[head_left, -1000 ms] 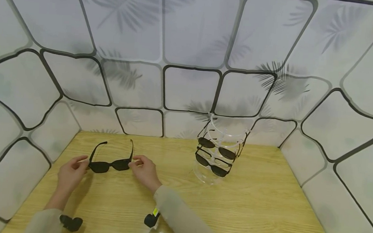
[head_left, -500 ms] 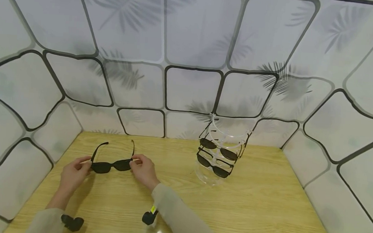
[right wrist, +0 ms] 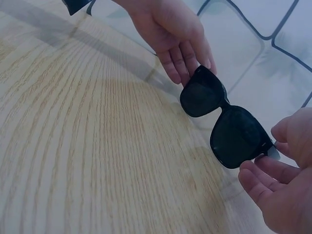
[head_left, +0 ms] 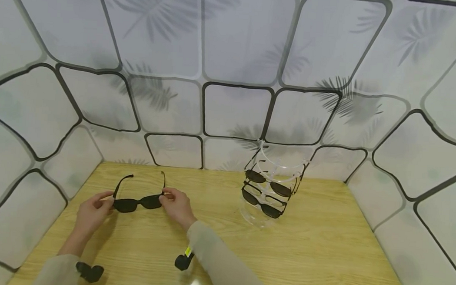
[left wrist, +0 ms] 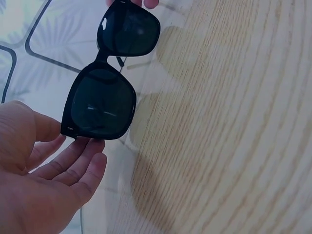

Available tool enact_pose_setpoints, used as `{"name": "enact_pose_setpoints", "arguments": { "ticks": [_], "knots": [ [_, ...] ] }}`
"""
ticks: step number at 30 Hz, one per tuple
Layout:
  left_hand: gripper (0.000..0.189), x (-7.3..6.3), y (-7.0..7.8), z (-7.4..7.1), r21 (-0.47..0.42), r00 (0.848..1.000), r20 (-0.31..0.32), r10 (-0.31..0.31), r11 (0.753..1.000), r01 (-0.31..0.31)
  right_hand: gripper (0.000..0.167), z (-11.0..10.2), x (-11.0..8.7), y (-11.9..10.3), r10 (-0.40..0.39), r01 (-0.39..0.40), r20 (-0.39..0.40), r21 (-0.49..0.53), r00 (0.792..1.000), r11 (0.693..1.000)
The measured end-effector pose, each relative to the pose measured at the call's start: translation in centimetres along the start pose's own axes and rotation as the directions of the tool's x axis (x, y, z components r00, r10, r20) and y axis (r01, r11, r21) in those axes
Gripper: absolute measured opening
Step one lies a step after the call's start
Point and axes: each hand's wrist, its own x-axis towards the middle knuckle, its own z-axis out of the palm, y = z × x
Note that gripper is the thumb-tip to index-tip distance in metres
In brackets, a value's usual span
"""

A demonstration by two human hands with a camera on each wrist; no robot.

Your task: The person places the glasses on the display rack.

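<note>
A pair of black sunglasses (head_left: 126, 205) is held between both hands at the left of the table, its temples unfolded and pointing away toward the back wall. My left hand (head_left: 92, 215) pinches the left hinge corner with thumb and fingers. At the opposite corner, my right hand (head_left: 178, 207) pinches the other hinge. The left wrist view shows the dark lenses (left wrist: 103, 103) facing the camera, above the wood surface where their shadow falls. In the right wrist view the frame of the sunglasses (right wrist: 225, 105) spans from one hand to the other.
Right of the hands stands a clear display rack (head_left: 283, 165) bearing several pairs of glasses, among them dark sunglasses (head_left: 271, 211) low down. Patterned fabric walls (head_left: 234, 110) enclose the wooden table (head_left: 303, 260) at the back and sides. Small black devices (head_left: 90, 272) sit at both wrists.
Both hands keep their hold on the sunglasses, which stay nearly in place. The whole view shifts slightly to the right.
</note>
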Motion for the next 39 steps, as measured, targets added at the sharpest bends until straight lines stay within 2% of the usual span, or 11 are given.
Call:
{"name": "enact_pose_setpoints", "arguments": {
  "ticks": [9,15,21,27,32,39],
  "knots": [
    [0.043,-0.2,0.2,0.1,-0.034,1.0,0.018,0.013,0.999,-0.012,0.027,-0.3,0.0,0.1,0.009,-0.007,-0.047,0.034,0.999,0.999],
    [0.047,-0.5,0.8,-0.1,-0.034,0.999,0.043,0.018,0.999,-0.016,0.027,-0.8,-0.1,0.1,0.018,-0.012,-0.056,0.105,0.998,0.994],
    [0.047,-0.7,1.3,-0.2,-0.059,0.999,0.042,0.034,0.998,-0.031,0.029,-1.3,-0.3,0.0,0.03,-0.022,-0.047,0.172,0.998,0.985],
    [0.044,-1.0,1.9,-0.1,-0.149,0.996,0.052,0.067,0.987,-0.059,0.032,-1.9,-0.4,0.3,0.034,-0.025,-0.036,0.227,0.999,0.973],
    [0.033,-1.3,2.4,-0.3,-0.209,0.994,0.079,0.072,0.976,-0.054,0.029,-2.5,-0.5,0.4,0.01,-0.004,-0.027,0.22,1.0,0.976],
    [0.032,-1.4,2.8,-0.4,-0.359,0.99,0.123,0.074,0.933,-0.025,0.026,-3.1,-0.8,0.0,-0.024,0.032,-0.046,0.191,0.999,0.981]
  ]
}}
